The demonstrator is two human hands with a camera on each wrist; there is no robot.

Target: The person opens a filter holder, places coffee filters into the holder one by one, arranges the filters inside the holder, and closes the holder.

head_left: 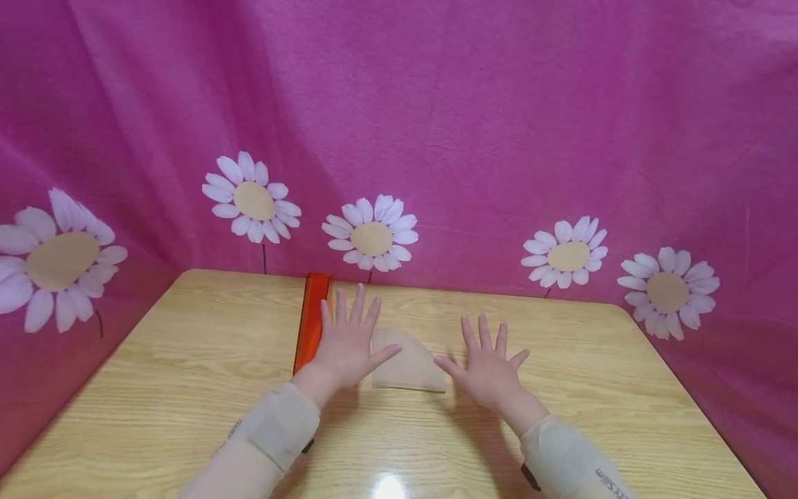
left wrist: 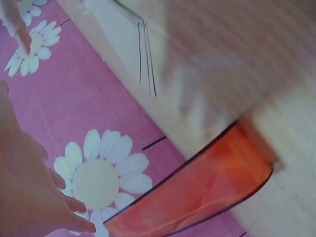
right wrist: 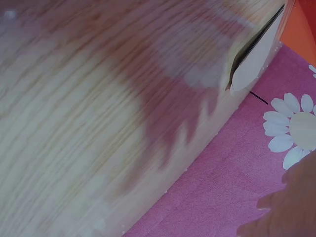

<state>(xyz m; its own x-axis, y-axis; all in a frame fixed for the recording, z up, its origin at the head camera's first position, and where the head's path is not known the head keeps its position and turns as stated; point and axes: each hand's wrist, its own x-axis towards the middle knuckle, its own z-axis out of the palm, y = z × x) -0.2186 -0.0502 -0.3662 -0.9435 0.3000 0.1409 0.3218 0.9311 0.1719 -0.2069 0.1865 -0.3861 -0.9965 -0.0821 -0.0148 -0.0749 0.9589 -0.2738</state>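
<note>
A pale beige quarter-circle piece (head_left: 408, 367) lies flat on the table between the two hands, its rounded side facing away. Several thin layers show along its edge (left wrist: 144, 59) in the left wrist view. Left of it stands a long orange case-like object (head_left: 309, 333) with black edging, partly covered by the left hand (head_left: 345, 350). That hand is held over the table with fingers spread, its thumb overlapping the beige piece. To the right, the right hand (head_left: 489, 371) also has its fingers spread, thumb tip near the piece's right corner. Neither hand holds anything.
The wood-grain table (head_left: 206, 395) is bordered by a magenta cloth (head_left: 461, 138) printed with white daisies, at the back and both sides. A band is worn on the left forearm (head_left: 280, 423) and another on the right forearm (head_left: 561, 447). Light reflects off the near tabletop.
</note>
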